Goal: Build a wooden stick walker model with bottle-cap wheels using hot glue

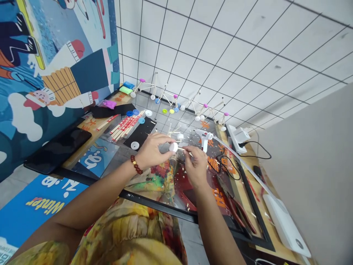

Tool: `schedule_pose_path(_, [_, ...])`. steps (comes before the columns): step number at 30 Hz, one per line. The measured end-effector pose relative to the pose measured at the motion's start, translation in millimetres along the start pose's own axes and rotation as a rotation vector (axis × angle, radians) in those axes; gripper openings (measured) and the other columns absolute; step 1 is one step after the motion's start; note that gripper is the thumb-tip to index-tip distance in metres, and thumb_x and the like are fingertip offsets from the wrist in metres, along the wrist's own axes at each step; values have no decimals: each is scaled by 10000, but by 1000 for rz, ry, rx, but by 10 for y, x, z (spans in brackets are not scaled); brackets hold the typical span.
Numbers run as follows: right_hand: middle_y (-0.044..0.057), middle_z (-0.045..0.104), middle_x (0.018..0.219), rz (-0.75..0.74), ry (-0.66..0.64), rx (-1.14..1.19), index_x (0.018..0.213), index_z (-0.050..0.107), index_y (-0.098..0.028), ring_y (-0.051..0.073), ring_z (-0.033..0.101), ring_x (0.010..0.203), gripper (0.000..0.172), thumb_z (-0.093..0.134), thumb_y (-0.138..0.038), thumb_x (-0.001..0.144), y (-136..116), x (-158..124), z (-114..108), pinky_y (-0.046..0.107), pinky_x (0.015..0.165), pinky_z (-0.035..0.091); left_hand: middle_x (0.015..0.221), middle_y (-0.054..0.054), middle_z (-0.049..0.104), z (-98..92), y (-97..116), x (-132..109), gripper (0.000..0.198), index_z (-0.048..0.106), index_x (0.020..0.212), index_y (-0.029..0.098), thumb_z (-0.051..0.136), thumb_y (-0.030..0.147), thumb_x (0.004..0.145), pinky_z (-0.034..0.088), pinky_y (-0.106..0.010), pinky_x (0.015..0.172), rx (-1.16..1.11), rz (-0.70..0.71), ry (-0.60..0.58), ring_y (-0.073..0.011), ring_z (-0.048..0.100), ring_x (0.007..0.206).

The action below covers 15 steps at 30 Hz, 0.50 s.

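My left hand (154, 150) pinches a white bottle cap (173, 147) between thumb and fingertips, over the near middle of the glass tabletop. From the right, my right hand (196, 163) grips a thin wooden stick (181, 148) whose far end meets the cap. Whether the two are joined I cannot tell. Just beyond my hands stands a small stick frame with another white cap (180, 136) on it. A white hot glue gun (204, 137) rests right of them, its nozzle pointing left.
Several stick models with coloured caps (175, 96) line the far edge. Bundled chopsticks (127, 126), loose caps (135, 145) and a black phone (57, 150) lie left. Pliers (240, 213), a power strip (238, 139), a cable (230, 171) and a white device (286, 224) lie right.
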State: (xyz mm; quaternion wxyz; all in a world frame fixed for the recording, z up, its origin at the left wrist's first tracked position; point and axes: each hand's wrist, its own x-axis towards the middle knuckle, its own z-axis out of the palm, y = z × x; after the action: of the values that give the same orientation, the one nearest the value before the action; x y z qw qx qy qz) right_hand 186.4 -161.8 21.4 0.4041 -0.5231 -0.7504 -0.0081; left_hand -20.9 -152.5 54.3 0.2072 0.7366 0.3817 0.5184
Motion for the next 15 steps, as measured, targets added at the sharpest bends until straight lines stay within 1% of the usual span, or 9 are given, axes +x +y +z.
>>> schedule_pose_path(4, [47,751,970,-6,-17,6,1007,690,-222,224,661,936,166,574,-310,929,2,-2,10,384,875,377,1014,-66,775,-19,-18,18,285,766,995,217,727,199,713,505,-371,895,-33,-87,-48,-223,694,907])
schedule_pose_path(8, [39,752,942,-15,-31,1,955,699,-229,218,659,928,155,570,-309,928,2,3,21,377,871,362,972,-58,779,-48,-77,38,293,777,977,204,723,202,689,523,-331,811,-49,-174,-130,-204,680,822])
schedule_pose_path(11, [32,751,946,-5,-60,-14,923,701,-239,211,654,944,153,561,-298,940,-3,2,24,379,887,334,937,-57,781,-49,-118,42,263,785,944,204,726,223,688,523,-337,793,-7,-217,-176,-215,680,809])
schedule_pose_path(15, [25,747,958,3,-72,-35,914,700,-237,206,647,953,129,575,-262,926,-12,-2,29,383,890,297,961,-73,781,-30,-143,36,253,788,939,194,713,245,703,528,-344,801,34,-241,-203,-231,690,825])
